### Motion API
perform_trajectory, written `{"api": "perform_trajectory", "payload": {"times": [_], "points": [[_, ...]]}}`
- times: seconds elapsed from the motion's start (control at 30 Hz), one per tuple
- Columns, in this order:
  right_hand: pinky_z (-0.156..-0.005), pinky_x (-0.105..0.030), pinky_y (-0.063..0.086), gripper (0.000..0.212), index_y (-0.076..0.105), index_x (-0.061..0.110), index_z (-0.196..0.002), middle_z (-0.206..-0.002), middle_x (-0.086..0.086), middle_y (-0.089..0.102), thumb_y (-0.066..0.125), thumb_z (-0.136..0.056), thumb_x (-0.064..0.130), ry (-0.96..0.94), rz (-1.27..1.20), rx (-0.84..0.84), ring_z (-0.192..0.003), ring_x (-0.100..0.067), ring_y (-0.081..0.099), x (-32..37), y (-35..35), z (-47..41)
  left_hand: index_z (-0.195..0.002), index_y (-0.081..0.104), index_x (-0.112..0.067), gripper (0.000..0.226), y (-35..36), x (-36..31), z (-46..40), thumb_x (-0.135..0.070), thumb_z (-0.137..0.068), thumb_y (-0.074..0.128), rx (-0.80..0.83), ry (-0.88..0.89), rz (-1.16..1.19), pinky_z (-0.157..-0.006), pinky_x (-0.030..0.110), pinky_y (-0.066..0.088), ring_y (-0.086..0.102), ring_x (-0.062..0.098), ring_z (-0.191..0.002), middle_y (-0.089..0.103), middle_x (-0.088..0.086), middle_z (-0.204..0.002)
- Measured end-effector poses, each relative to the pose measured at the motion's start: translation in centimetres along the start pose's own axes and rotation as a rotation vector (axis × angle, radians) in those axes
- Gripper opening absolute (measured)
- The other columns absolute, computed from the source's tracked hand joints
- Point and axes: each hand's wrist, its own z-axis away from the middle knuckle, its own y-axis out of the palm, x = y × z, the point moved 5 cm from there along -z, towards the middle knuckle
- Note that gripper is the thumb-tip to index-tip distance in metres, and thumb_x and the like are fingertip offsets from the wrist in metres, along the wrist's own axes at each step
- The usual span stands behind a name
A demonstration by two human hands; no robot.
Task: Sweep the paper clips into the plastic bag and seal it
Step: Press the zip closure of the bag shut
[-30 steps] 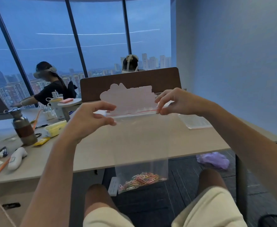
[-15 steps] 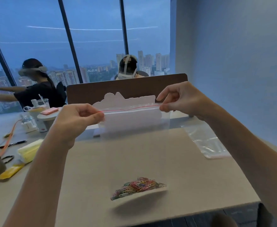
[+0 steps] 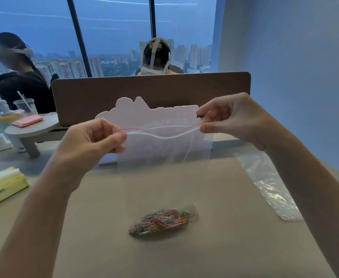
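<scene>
Above the beige tabletop (image 3: 234, 247) hangs one clear plastic zip bag (image 3: 164, 157), its red seal line wavy and its mouth partly gaping. One heap of multicoloured paper clips (image 3: 161, 219), too many to count, sits in its bottom, which rests on the tabletop. The left hand (image 3: 92, 141) pinches the bag's left top corner; the right hand (image 3: 230, 121) pinches the right corner. A second clear plastic bag (image 3: 269, 183) lies flat to the right.
</scene>
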Motion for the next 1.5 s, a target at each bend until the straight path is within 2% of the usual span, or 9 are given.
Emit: {"api": "perform_trajectory", "payload": {"times": [0.13,0.27,0.4,0.7,0.93,1.03,1.17,1.37,1.5], "points": [[-0.080,-0.031,0.059,0.027,0.076,0.019,-0.093,-0.075,-0.002,0.076,0.086,-0.069,0.013,0.002,0.029,0.041,-0.071,-0.012,0.070,0.4,-0.5,0.3,-0.084,0.071,0.002,0.009,0.4,-1.2,0.5,-0.006,-0.081,0.072,-0.001,0.026,-0.089,-0.063,0.016,0.053,0.065,0.010,-0.060,0.070,0.019,-0.076],[-0.076,-0.028,0.058,0.021,0.076,0.014,-0.090,-0.074,-0.003,0.075,0.084,-0.071,0.007,-0.045,0.050,0.070,-0.070,-0.011,0.069,1.3,-1.0,0.6,-0.079,0.072,-0.002,0.007,0.4,-2.4,1.2,-0.009,-0.079,0.075,-0.016,0.035,-0.061,-0.064,0.015,0.052,0.063,0.012,-0.063,0.069,0.009,-0.067],[-0.068,-0.015,0.048,0.014,0.077,0.015,-0.091,-0.069,0.010,0.069,0.074,-0.081,0.006,-0.051,0.095,0.102,-0.065,0.000,0.061,1.5,-0.9,0.6,-0.078,0.071,-0.002,0.004,0.9,-2.9,1.6,-0.005,-0.079,0.074,-0.024,0.021,-0.041,-0.072,0.025,0.051,0.062,0.014,-0.066,0.069,0.009,-0.067],[-0.081,-0.036,0.057,0.009,0.076,0.017,-0.083,-0.081,-0.002,0.073,0.077,-0.079,0.025,-0.060,0.283,0.083,-0.080,-0.019,0.068,1.2,0.5,1.1,-0.082,0.070,-0.002,0.008,2.0,-2.5,2.1,-0.009,-0.083,0.071,0.019,0.038,-0.045,-0.067,0.021,0.054,0.062,0.015,-0.064,0.068,0.009,-0.068],[-0.069,-0.022,0.049,0.008,0.077,0.020,-0.079,-0.075,0.006,0.071,0.080,-0.076,0.027,-0.046,0.273,0.051,-0.071,-0.007,0.064,1.4,-0.2,1.9,-0.084,0.072,-0.004,0.006,3.4,-3.1,2.4,-0.010,-0.082,0.073,0.075,0.071,-0.065,-0.059,0.019,0.053,0.059,0.012,-0.058,0.069,0.011,-0.071],[-0.074,-0.024,0.054,0.015,0.076,0.023,-0.084,-0.076,0.009,0.073,0.078,-0.074,0.034,-0.027,0.258,0.098,-0.075,-0.006,0.067,1.4,0.2,2.0,-0.079,0.073,-0.009,0.003,3.8,-3.1,2.4,-0.006,-0.080,0.074,0.087,0.109,-0.053,-0.060,0.018,0.052,0.061,0.008,-0.059,0.070,0.003,-0.067],[-0.067,-0.020,0.045,0.019,0.076,0.022,-0.090,-0.059,0.015,0.063,0.079,-0.076,0.035,-0.026,0.177,0.148,-0.060,0.000,0.057,1.5,1.2,1.9,-0.077,0.073,-0.011,0.005,3.4,-3.1,2.2,-0.009,-0.080,0.076,0.062,0.145,-0.061,-0.068,0.026,0.051,0.062,0.012,-0.067,0.071,0.009,-0.071],[-0.073,-0.030,0.052,0.009,0.077,0.018,-0.077,-0.074,-0.004,0.073,0.081,-0.076,0.026,-0.003,0.112,0.118,-0.068,-0.008,0.060,1.4,1.2,1.6,-0.077,0.068,-0.014,0.008,3.8,-2.7,1.9,-0.015,-0.080,0.076,0.132,0.102,-0.074,-0.064,0.023,0.052,0.064,0.007,-0.067,0.072,-0.001,-0.073],[-0.068,-0.023,0.047,0.008,0.075,0.023,-0.080,-0.069,0.008,0.069,0.077,-0.079,0.031,-0.008,0.149,0.164,-0.064,-0.002,0.057,1.4,1.2,1.6,-0.078,0.073,-0.015,0.004,4.3,-2.9,1.7,-0.017,-0.079,0.077,0.158,0.137,-0.069,-0.056,0.021,0.052,0.062,0.007,-0.063,0.073,0.006,-0.073]]}}
